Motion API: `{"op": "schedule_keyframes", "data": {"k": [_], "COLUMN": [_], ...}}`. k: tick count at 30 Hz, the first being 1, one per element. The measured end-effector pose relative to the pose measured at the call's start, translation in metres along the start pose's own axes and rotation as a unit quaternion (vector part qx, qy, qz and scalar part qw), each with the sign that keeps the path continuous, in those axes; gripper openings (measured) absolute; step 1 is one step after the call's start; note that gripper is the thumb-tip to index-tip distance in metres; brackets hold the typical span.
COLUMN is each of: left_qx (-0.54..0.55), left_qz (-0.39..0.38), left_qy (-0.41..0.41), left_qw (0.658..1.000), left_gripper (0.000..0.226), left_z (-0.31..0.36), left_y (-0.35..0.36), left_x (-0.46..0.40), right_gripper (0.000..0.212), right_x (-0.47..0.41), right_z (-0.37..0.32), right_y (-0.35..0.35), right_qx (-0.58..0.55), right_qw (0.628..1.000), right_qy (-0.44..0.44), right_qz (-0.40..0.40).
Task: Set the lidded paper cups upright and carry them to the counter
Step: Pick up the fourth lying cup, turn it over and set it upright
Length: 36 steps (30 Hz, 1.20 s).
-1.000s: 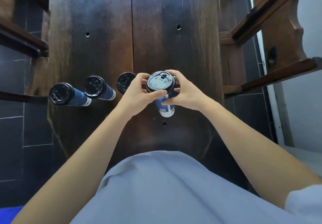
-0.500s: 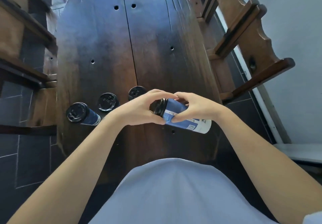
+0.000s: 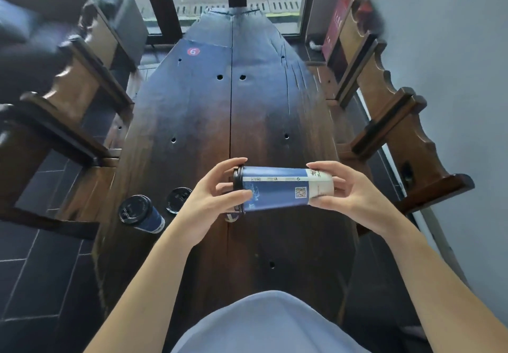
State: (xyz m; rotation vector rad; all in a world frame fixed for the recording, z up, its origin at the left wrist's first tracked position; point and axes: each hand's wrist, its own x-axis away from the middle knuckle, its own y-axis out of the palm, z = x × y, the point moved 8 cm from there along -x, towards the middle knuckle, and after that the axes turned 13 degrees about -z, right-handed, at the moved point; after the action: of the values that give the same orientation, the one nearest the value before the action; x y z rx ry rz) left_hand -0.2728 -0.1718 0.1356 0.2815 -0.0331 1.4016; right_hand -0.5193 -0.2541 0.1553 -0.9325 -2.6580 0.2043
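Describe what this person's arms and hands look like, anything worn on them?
Both forearms are bare; the left hand and right hand wear no gloves, rings or watch that I can see. The pale blue garment covers the torso.

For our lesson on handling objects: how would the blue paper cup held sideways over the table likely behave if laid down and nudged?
The blue paper cup is round and tapered, so it would probably roll in a curve. Both hands, left and right, hold it lightly by the ends, suggesting little weight. Paper walls may dent if squeezed.
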Motion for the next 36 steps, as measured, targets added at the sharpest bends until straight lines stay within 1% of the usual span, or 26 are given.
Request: {"op": "schedule_keyframes", "data": {"k": [3,7,11,16,18,21,24,27,32,36], "left_qx": [0.0,0.006,0.003,-0.007,-0.015,-0.005,0.009,0.009,-0.033,-0.007], "left_qz": [0.004,-0.015,-0.014,-0.017,-0.021,-0.006,0.014,0.01,-0.028,-0.008], "left_qy": [0.028,0.074,0.095,0.093,0.094,0.088,0.059,0.035,0.057,0.065], "left_qw": [1.0,0.997,0.995,0.995,0.995,0.996,0.998,0.999,0.997,0.998], "left_gripper": [0.073,0.084,0.084,0.083,0.078,0.073,0.077,0.087,0.084,0.075], "left_z": [0.015,0.032,0.04,0.039,0.04,0.041,0.039,0.034,0.039,0.038], "left_y": [-0.002,-0.005,-0.006,-0.001,0.002,0.002,0.001,0.002,0.008,0.007], "left_x": [0.0,0.004,0.007,0.011,0.012,0.013,0.012,0.014,0.022,0.022], "right_gripper": [0.06,0.062,0.06,0.054,0.053,0.056,0.062,0.058,0.053,0.058], "right_x": [-0.003,-0.007,-0.009,-0.01,-0.011,-0.011,-0.012,-0.011,-0.007,-0.005], "right_z": [-0.012,-0.025,-0.027,-0.023,-0.023,-0.026,-0.032,-0.031,-0.027,-0.032], "right_y": [-0.003,-0.005,-0.005,-0.008,-0.009,-0.01,-0.007,-0.004,-0.002,-0.001], "right_qx": [-0.037,-0.075,-0.086,-0.109,-0.111,-0.099,-0.067,-0.072,-0.093,-0.075], "right_qw": [0.998,0.993,0.991,0.989,0.99,0.991,0.991,0.991,0.99,0.99], "right_qy": [-0.047,-0.085,-0.1,-0.099,-0.092,-0.093,-0.111,-0.114,-0.106,-0.12], "right_qz": [0.015,0.028,0.025,0.01,0.0,-0.01,-0.016,-0.024,-0.026,-0.019]}}
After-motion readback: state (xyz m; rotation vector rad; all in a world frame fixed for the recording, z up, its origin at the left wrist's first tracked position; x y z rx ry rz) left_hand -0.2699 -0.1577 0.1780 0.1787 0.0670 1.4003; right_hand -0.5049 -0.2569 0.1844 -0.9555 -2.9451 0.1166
